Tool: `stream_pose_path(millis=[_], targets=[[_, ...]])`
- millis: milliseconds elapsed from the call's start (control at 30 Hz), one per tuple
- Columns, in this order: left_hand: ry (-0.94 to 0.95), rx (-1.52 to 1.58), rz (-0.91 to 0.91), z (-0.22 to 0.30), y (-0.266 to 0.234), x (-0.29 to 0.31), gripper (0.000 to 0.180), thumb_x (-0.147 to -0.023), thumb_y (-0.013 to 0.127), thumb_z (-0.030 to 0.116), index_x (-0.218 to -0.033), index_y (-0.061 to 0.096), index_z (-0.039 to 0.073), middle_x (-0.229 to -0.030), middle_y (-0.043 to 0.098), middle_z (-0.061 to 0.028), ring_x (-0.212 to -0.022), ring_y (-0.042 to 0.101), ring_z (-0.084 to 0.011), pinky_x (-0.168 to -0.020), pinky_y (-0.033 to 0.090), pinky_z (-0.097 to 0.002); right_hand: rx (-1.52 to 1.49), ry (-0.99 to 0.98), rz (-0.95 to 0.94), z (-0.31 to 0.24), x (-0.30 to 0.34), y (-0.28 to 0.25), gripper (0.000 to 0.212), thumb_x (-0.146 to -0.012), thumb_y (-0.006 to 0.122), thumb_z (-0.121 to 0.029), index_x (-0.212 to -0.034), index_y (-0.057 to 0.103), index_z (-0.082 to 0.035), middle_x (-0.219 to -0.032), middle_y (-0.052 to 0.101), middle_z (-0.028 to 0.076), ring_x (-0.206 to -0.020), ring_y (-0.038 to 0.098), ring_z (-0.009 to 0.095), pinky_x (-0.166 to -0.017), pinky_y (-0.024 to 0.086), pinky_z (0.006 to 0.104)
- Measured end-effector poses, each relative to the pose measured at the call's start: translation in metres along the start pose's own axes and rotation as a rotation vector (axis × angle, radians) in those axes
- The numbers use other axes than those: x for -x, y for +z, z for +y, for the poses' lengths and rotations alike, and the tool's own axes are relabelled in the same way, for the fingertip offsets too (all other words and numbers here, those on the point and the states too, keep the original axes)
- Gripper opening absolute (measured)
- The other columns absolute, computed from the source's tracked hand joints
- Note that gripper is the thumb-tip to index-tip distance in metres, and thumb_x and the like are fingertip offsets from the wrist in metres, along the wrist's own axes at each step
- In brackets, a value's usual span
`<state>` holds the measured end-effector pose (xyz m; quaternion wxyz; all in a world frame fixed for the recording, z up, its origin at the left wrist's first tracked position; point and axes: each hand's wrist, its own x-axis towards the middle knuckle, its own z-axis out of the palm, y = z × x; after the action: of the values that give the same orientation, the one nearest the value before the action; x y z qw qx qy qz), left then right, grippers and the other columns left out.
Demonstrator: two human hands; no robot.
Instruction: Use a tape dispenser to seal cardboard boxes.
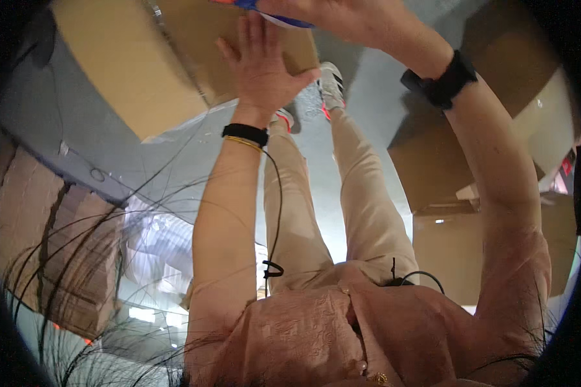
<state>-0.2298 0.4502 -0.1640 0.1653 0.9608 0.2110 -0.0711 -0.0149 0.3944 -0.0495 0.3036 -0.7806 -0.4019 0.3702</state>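
Against the cardboard box [174,58], your left hand [261,61] pressed flat, grip spread, steadying it; your right hand [342,16] clasped a blue object [265,8].

This looks like a warehouse or packing area: large brown corrugated cardboard boxes [129,71] stand around on a smooth grey concrete floor [174,161], with flattened brown cardboard stacks [58,251] alongside.
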Motion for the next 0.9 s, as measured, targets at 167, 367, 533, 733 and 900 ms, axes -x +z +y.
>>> stream_pose_path(millis=[167,367,533,733,900], targets=[[-0.009,-0.005,0.089,0.008,-0.008,-0.006,0.130,-0.058,0.071,0.083,-0.153,0.034,0.003,-0.161,0.032,-0.0179,-0.151,0.024,-0.0372,-0.111,0.013,-0.0778,-0.130,-0.002,-0.047,-0.037,-0.053,0.028,0.050,-0.086,0.072,-0.045,-0.090,0.066,0.005,-0.076,0.066,0.024,-0.075,0.069,0.038,-0.067,0.053,0.0441],[-0.098,-0.009,-0.058,0.003,-0.019,0.007,0.086,-0.075,0.074,0.066,-0.131,0.062,0.003,-0.140,0.058,-0.0209,-0.142,0.040,-0.0384,-0.115,0.016,-0.0720,0.197,-0.163,-0.012,-0.082,-0.075,0.098,0.036,-0.087,0.067,-0.037,-0.092,0.074,-0.001,-0.084,0.072,0.020,-0.082,0.072,0.033,-0.076,0.054,0.0451],[-0.073,0.399,0.017,0.027,-0.019,0.029,0.065,-0.086,0.070,0.047,-0.135,0.061,0.006,-0.144,0.052,-0.0241,-0.143,0.037,-0.0395,-0.117,0.018,-0.0684,0.826,-0.244,-0.018,-0.070,-0.082,0.140,0.029,-0.084,0.064,-0.032,-0.092,0.077,-0.007,-0.095,0.076,0.011,-0.092,0.072,0.025,-0.086,0.051,0.0396],[-0.149,0.354,-0.122,0.042,-0.058,0.125,0.067,-0.088,0.066,0.020,-0.146,0.042,-0.003,-0.156,0.034,-0.0235,-0.148,0.027,-0.0418,-0.119,0.018,-0.0655,0.618,-0.261,-0.167,-0.082,-0.076,0.117,0.036,-0.084,0.066,-0.036,-0.088,0.075,-0.001,-0.092,0.074,0.018,-0.092,0.070,0.035,-0.090,0.050,0.0456],[-0.388,0.464,-0.337,0.055,-0.056,0.218,0.068,-0.091,0.065,0.023,-0.145,0.038,-0.007,-0.153,0.036,-0.0271,-0.146,0.029,-0.0440,-0.117,0.023,-0.0652,0.586,-0.307,-0.152,-0.079,-0.073,0.102,0.054,-0.083,0.068,-0.048,-0.096,0.072,0.005,-0.102,0.073,0.023,-0.102,0.067,0.036,-0.099,0.046,0.0445]])
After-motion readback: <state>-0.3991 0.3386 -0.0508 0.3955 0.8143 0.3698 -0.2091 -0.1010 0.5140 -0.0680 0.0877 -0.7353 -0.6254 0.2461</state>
